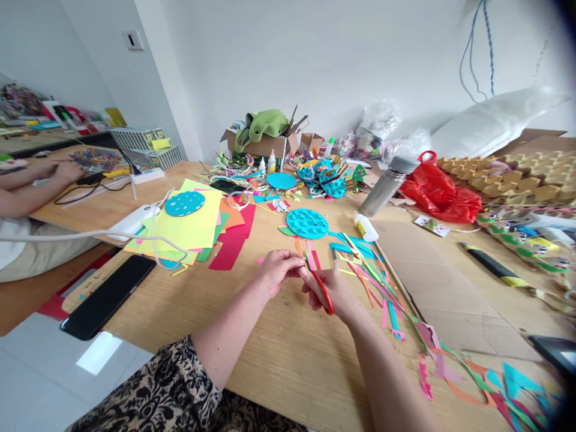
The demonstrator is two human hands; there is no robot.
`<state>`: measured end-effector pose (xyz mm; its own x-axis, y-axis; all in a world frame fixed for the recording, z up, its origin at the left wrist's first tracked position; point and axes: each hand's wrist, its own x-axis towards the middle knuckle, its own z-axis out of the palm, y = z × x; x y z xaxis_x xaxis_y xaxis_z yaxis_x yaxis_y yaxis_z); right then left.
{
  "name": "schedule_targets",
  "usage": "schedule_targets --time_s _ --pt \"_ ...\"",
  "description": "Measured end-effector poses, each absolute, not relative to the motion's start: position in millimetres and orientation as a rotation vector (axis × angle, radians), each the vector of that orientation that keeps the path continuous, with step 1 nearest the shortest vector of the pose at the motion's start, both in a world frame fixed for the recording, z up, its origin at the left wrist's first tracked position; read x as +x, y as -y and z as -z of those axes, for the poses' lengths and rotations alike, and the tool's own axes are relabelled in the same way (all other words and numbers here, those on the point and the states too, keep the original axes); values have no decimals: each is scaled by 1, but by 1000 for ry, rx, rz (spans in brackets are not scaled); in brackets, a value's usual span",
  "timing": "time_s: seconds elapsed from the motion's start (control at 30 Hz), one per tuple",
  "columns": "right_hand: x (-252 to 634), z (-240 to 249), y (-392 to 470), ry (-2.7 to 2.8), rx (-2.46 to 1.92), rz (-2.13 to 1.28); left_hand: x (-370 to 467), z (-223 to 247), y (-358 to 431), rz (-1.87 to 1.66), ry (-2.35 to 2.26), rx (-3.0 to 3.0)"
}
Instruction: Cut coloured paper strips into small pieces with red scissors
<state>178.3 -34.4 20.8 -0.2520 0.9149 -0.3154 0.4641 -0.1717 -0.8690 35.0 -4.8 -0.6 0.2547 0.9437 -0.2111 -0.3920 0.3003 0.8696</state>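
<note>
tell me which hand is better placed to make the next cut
Probably the right hand: it grips the red-handled scissors, which point away from the body, while the left hand, close by their tip, shows no cutting tool.

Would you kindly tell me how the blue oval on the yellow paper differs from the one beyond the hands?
The speckled oval has small pale patches; the scaly oval has larger blue shapes. The speckled oval rests on yellow paper, the scaly oval beyond the left hand and right hand. Both are blue and rounded.
</note>
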Motion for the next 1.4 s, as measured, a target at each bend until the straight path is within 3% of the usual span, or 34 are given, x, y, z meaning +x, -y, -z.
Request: schedule_targets --time_s 1.4 --pt "179 -24 35 1651 -1628 -1435 33 -5 6 -1042 -850 798"
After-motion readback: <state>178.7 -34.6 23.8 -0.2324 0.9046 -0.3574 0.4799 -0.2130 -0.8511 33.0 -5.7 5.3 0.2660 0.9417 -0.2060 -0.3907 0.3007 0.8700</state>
